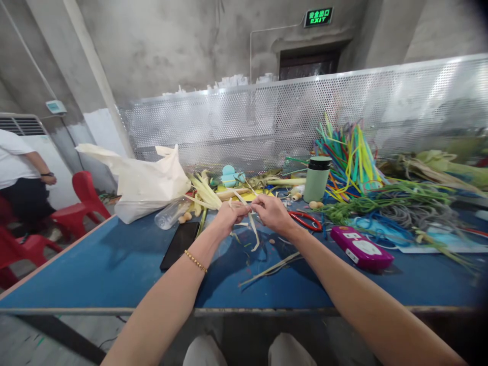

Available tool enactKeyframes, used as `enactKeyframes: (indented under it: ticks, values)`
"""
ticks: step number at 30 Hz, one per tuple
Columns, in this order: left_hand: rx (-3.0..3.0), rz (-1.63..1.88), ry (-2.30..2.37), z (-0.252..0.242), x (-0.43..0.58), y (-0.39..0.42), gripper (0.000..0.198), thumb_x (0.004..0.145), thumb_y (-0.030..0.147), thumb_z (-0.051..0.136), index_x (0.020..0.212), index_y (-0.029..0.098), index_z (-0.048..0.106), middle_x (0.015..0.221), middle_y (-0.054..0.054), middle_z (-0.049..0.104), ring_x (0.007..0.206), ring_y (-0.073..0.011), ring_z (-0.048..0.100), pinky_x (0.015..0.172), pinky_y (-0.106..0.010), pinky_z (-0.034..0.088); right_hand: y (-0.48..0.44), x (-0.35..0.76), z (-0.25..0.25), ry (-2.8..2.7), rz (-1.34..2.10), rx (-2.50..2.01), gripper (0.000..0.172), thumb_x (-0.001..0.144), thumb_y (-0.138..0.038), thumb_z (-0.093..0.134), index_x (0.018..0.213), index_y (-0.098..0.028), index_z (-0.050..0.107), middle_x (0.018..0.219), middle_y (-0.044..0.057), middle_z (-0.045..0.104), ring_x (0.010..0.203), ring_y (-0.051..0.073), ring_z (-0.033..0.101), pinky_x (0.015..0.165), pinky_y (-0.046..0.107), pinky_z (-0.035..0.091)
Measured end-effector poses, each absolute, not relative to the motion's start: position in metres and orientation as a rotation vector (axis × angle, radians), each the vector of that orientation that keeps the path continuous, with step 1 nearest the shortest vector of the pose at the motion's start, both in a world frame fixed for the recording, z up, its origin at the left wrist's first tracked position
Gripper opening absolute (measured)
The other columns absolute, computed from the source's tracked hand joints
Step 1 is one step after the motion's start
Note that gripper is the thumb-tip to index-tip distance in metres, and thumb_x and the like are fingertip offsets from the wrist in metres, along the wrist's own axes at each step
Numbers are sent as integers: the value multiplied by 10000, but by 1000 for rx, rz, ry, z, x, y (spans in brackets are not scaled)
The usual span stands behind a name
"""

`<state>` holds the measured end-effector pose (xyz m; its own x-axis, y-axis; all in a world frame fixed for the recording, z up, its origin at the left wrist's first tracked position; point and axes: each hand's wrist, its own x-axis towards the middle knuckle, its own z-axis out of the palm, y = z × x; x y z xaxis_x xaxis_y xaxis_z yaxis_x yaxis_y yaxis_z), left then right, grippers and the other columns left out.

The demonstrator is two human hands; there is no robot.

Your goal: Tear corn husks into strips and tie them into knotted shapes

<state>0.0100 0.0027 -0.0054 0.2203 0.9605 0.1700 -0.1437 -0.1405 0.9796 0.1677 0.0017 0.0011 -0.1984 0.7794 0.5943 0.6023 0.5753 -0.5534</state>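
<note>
Above the middle of the blue table, my left hand (227, 216) and my right hand (271, 212) meet with their fingertips almost touching. Both are closed in a pinch on a pale strip of corn husk (254, 235), whose end hangs down between them. Exactly how the strip runs between the fingers is hidden. Just beyond my left hand lies a bunch of pale husks (206, 190). Red-handled scissors (307, 221) rest to the right of my right hand. Thin dry stalks (269, 269) lie on the table nearer to me.
On the left are a white plastic bag (148, 180), a clear bottle (171, 213) and a black phone (180, 244). To the right stand a green jar (317, 180), colourful strips (351, 157), green cords (385, 201) and a purple pack (360, 247). A person (19, 173) stands by red chairs (86, 203).
</note>
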Motion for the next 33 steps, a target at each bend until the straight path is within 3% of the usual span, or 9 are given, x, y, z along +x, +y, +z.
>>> enactKeyframes:
  ticks: [10, 17, 21, 26, 33]
  values:
    - [1374, 1154, 837, -3, 6, 1, 186, 642, 186, 745, 553, 121, 596, 527, 3, 492, 459, -52, 342, 464, -249, 178, 0, 169, 4, -1912, 251, -1165, 141, 823, -160, 555, 699, -191, 613, 539, -12, 596, 589, 152, 576, 622, 252, 401]
    - [1276, 1099, 710, -2, 2, 2, 293, 681, 370, 780, 721, 104, 663, 681, -49, 599, 512, -61, 401, 469, -227, 228, 2, 175, 3, -1876, 295, -1060, 138, 839, -177, 548, 730, -188, 633, 590, 1, 640, 608, 153, 596, 618, 254, 421]
    - [1278, 1130, 754, -4, 4, 3, 364, 701, 450, 783, 729, 110, 655, 654, -34, 581, 493, -54, 389, 469, -223, 209, 1, 173, 4, -1899, 297, -1064, 133, 853, -178, 552, 741, -187, 625, 581, -5, 623, 592, 146, 580, 623, 253, 415]
    - [1358, 1158, 787, -10, 5, 6, 340, 630, 351, 850, 597, 111, 611, 543, 11, 498, 445, -36, 321, 472, -244, 166, -2, 171, 5, -1934, 285, -1063, 123, 850, -158, 569, 742, -183, 623, 550, -19, 587, 594, 143, 573, 639, 249, 405]
    - [1391, 1153, 813, -11, 4, 7, 295, 663, 297, 813, 566, 111, 605, 543, -13, 527, 446, -37, 329, 477, -248, 173, -4, 171, 7, -1957, 276, -1066, 141, 851, -145, 564, 732, -190, 624, 522, -29, 564, 574, 140, 554, 629, 247, 393]
